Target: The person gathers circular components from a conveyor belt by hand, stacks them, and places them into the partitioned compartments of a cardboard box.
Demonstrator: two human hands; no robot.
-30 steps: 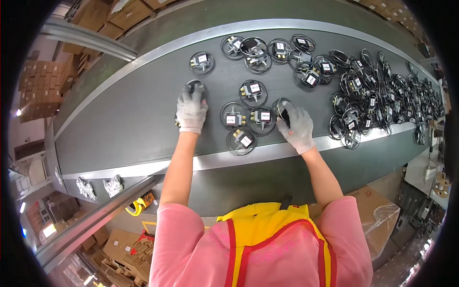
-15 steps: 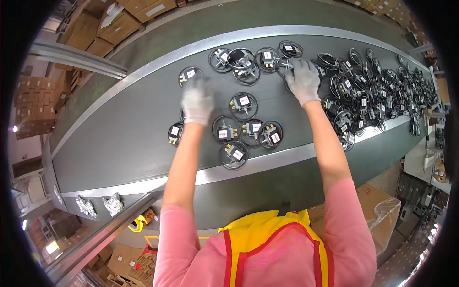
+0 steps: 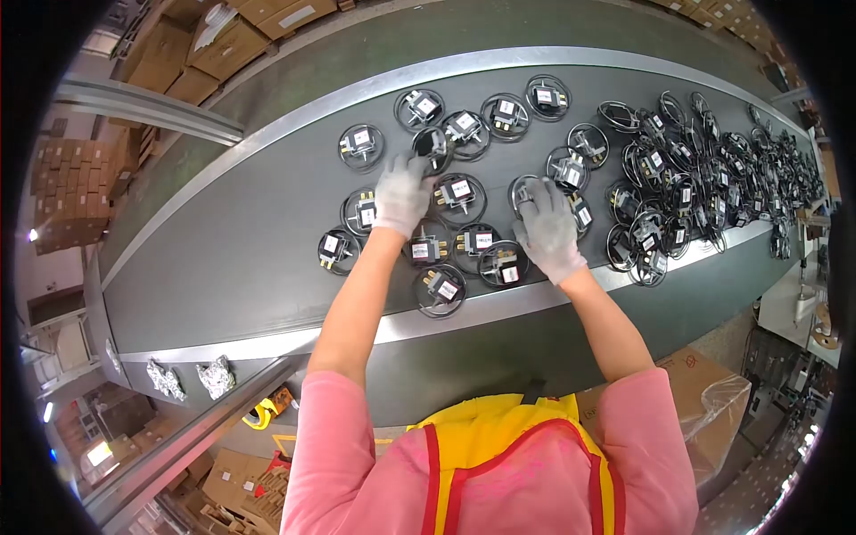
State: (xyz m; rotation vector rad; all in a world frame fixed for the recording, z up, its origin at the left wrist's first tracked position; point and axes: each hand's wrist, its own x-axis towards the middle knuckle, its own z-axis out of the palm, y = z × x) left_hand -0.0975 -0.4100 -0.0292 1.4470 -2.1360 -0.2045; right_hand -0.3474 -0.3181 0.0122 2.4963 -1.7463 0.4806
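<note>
Left hand (image 3: pixel 403 193), center-left of the frame, gloved: fingers mostly closed on the lower edge of a dark unit (image 3: pixel 431 149), which looks tilted. Right hand (image 3: pixel 547 229), gloved, right of center: fingers slightly spread and bent over a coil (image 3: pixel 520 189); can't tell if it's gripped, fingers cover part of it.

Near the left hand: one labeled unit (image 3: pixel 365 214) partly behind the wrist, a second (image 3: pixel 334 246) just beside the forearm, a third (image 3: pixel 360 143) up and to the left, apart from the rest. Between the hands, a unit with a white label and brass-colored ends (image 3: pixel 459 192), ringed by its black loop. Below it, a close group (image 3: pixel 474 241) with loops overlapping, lowest one (image 3: pixel 441 286) near the belt's near edge.

Above the hands, a row of looped units (image 3: pixel 506 114) runs across the upper middle, some loops overlapping. Just right of the right hand, more units (image 3: pixel 571 169), one partly hidden by the fingers.

Right side of the frame: big tangled pile (image 3: pixel 687 183), stretching to the far right; too small to count there. All on a dark conveyor belt (image 3: pixel 223 241) with metal rails (image 3: pixel 419 323).

Lower left: two crumpled foil lumps (image 3: pixel 216 377), near a yellow tape roll (image 3: pixel 259 415). Cardboard boxes (image 3: pixel 227 49) upper left, carton with plastic (image 3: pixel 700 392) lower right.
</note>
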